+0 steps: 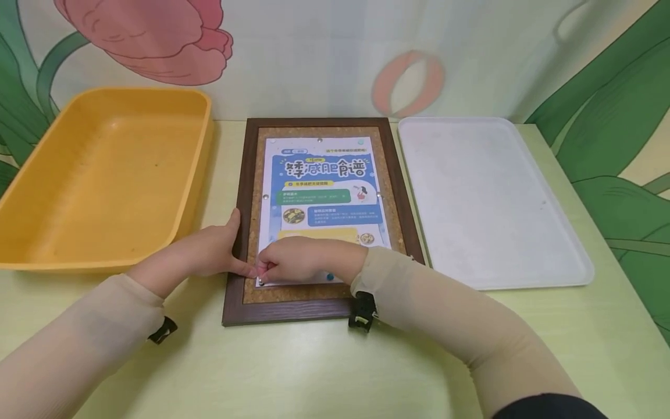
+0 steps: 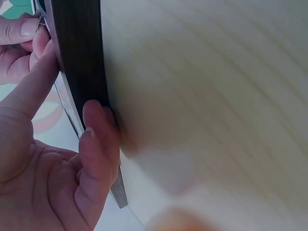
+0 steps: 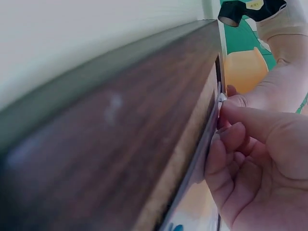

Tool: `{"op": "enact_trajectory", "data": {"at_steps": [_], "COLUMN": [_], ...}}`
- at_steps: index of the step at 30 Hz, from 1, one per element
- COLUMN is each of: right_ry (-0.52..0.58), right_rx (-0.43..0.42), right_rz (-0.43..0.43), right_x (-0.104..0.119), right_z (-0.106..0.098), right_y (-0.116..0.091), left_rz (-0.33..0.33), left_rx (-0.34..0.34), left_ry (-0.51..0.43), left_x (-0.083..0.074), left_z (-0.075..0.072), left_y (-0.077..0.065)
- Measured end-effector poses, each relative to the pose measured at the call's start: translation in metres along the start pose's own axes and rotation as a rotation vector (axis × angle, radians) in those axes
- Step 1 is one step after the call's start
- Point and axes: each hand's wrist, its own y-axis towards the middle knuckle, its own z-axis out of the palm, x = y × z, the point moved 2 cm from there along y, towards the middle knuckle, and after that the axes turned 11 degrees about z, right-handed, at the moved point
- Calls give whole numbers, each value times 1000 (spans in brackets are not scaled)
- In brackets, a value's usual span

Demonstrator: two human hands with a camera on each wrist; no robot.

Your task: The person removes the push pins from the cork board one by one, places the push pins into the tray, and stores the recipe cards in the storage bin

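Note:
A cork board (image 1: 309,295) in a dark wooden frame lies on the table, with a printed poster (image 1: 327,169) on it. My right hand (image 1: 295,259) pinches a tiny shiny thing that looks like a pushpin (image 2: 41,20) at the poster's lower left corner; the fingertips mostly cover it. My left hand (image 1: 211,250) rests on the frame's left side. Its thumb reaches to that same corner, and in the left wrist view its fingers (image 2: 96,125) press against the frame's outer edge. Silver pins (image 1: 320,139) dot the poster's edges, and a blue pin (image 1: 330,277) sits at its bottom.
Left of the board stands a deep yellow tub (image 1: 120,169). On the right lies a flat white tray (image 1: 487,198). A curtain (image 1: 314,64) printed with plants hangs behind the pale green table (image 1: 251,372).

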Motion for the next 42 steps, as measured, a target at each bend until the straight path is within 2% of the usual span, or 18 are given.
{"op": "enact_trajectory", "data": {"at_steps": [3, 6, 12, 16, 28, 32, 36, 39, 42], "right_ry": [16, -24, -307, -391, -264, -335, -382, -299, -165], "right_rx": [-38, -137, -389, -479, -530, -542, -561, -543, -514], "right_rz": [-20, -57, -148, -156, -22, 65, 99, 98, 57], "right_x": [-2, -3, 4, 8, 7, 12, 17, 14, 8], "right_z": [4, 10, 18, 22, 30, 33, 35, 34, 33], "right_y": [0, -5, -17, -19, -18, -18, -20, -21, -22], "left_rz": [-4, 10, 39, 39, 37, 29, 19, 20, 18], "left_rx": [13, 15, 12, 5, -6, -5, 0, 2, 4], "left_ry": [-3, -15, -56, -54, -52, -44, -43, -44, -41], "left_x": [0, 1, 3, 1, 0, 0, -2, -2, -2], "left_z": [2, 2, 2, 2, 4, 5, 4, 3, 3], "left_y": [0, -1, -4, -5, -2, -3, -3, -4, -4]}}
